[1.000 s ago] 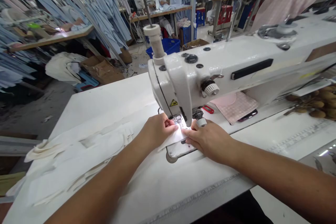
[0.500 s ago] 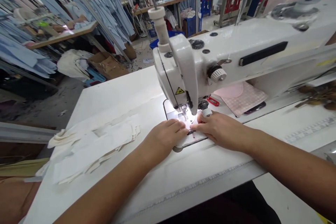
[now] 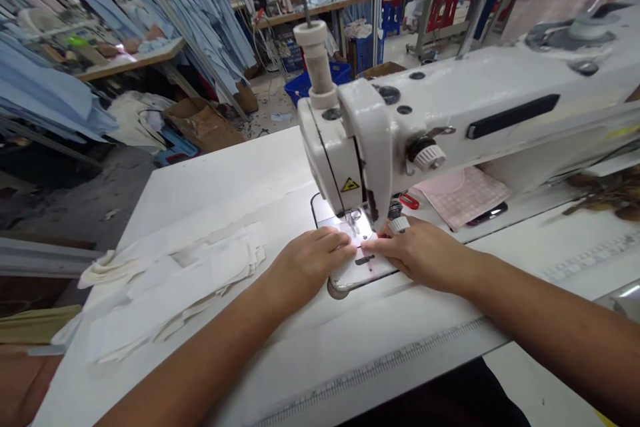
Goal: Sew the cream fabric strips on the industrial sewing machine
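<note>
In the head view, at the front of the tabletop (image 3: 235,177), the sewing machine (image 3: 367,140) stands with its lit foot (image 3: 355,225) above the plate (image 3: 360,275), and both hands meet just in front of it. The left hand (image 3: 316,258) lies low, its fingers narrow and drawn together, tips on the plate's near left. The right hand (image 3: 426,252) comes from the other side, forefinger stretched toward the left fingertips, thumb partly hidden behind the knob (image 3: 399,224). Whether either hand pinches anything I cannot tell (glare blends white cloth into white plate). Any piece under the fingers is likewise unclear; the plain white pile (image 3: 195,287) lies well to the left.

The step in hand looks like lining up or steadying work at the foot. The next move, I judge, calls for light, flat pressure from both hands, an even edge, and fingertips kept clear of the needle area. Behind the right hand lie a pink cloth (image 3: 467,201) and a red tool (image 3: 409,201).
</note>
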